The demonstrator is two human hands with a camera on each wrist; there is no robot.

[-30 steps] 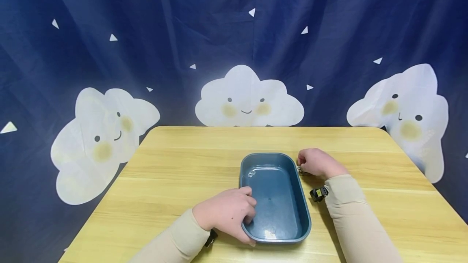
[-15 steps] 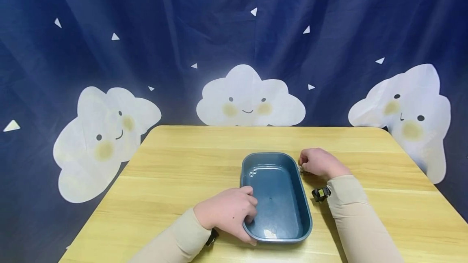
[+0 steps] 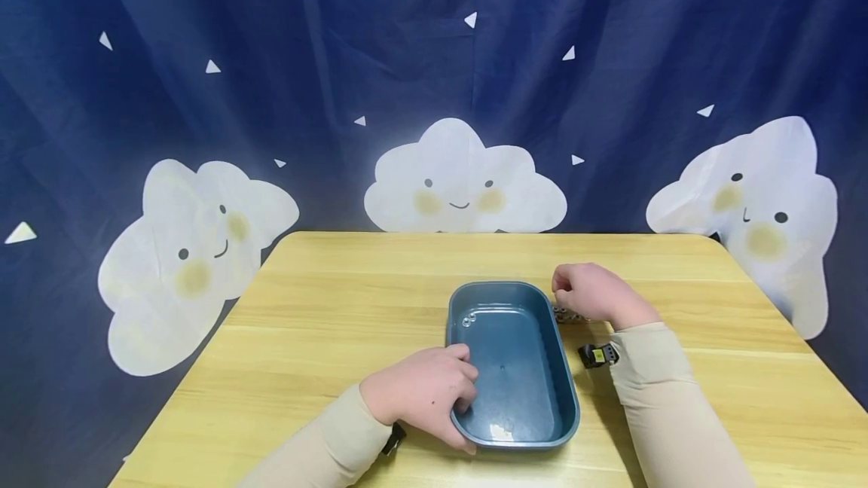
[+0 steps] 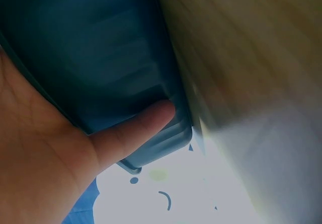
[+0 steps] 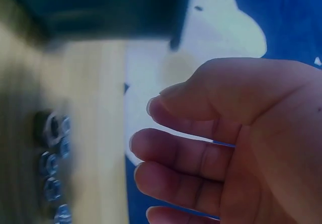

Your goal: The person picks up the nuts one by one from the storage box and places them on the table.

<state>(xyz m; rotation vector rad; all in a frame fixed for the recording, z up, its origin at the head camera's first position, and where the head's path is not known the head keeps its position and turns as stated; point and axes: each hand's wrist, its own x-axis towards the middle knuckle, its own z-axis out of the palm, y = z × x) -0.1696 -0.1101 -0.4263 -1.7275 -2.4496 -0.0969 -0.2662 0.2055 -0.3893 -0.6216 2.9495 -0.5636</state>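
My left hand grips the near-left rim of a blue-green plastic tray, its fingers over the wall inside. In the left wrist view the thumb lies along the tray's outer wall. Two small shiny nuts lie inside at the far left. Beyond the tray's right rim, my right hand hovers over several metal nuts on the table. Its thumb and index finger meet in the right wrist view; whether anything small sits between them is hidden. One darker, larger nut lies among the loose nuts.
The light wooden table spreads around the tray. Behind its far edge hangs a dark blue curtain with cloud prints. A small black wrist camera sits below the right sleeve cuff.
My right hand has risen slightly from the table beside the tray, uncovering more of the nuts there. My left hand and the tray keep their places.
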